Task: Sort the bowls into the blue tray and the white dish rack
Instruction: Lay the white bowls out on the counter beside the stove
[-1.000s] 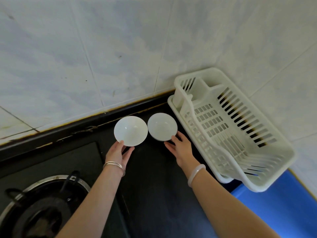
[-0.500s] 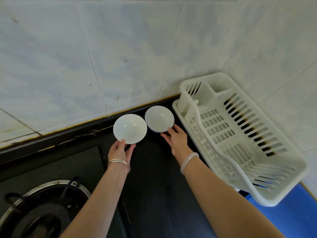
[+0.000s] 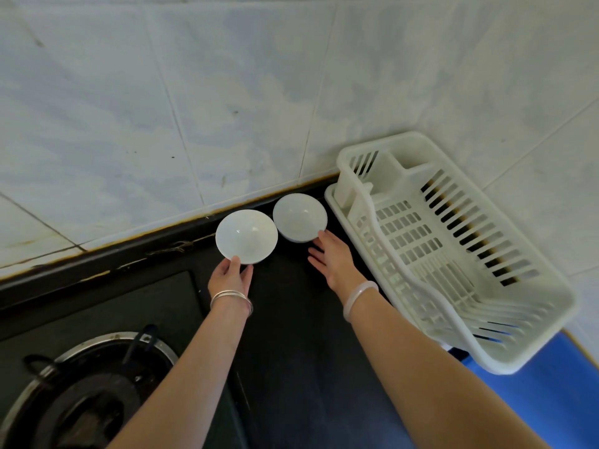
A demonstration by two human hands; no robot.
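Observation:
Two white bowls sit side by side on the black counter close to the wall. My left hand [image 3: 230,276] grips the near rim of the left bowl [image 3: 246,236], thumb on the rim. The right bowl [image 3: 299,217] rests next to the white dish rack [image 3: 405,139]. My right hand [image 3: 334,257] lies flat behind it with fingers apart, only a fingertip touching its rim. The rack holds nothing and stands partly on the blue tray [image 3: 538,400] at the lower right.
A gas burner with a metal ring [image 3: 81,393] sits at the lower left on the black hob. The tiled wall [image 3: 259,92] runs along the back and the right side, behind the rack.
Both bowls have moved away from me toward the wall. My right hand has slid back so that only a fingertip touches the right bowl. My left hand keeps its grip.

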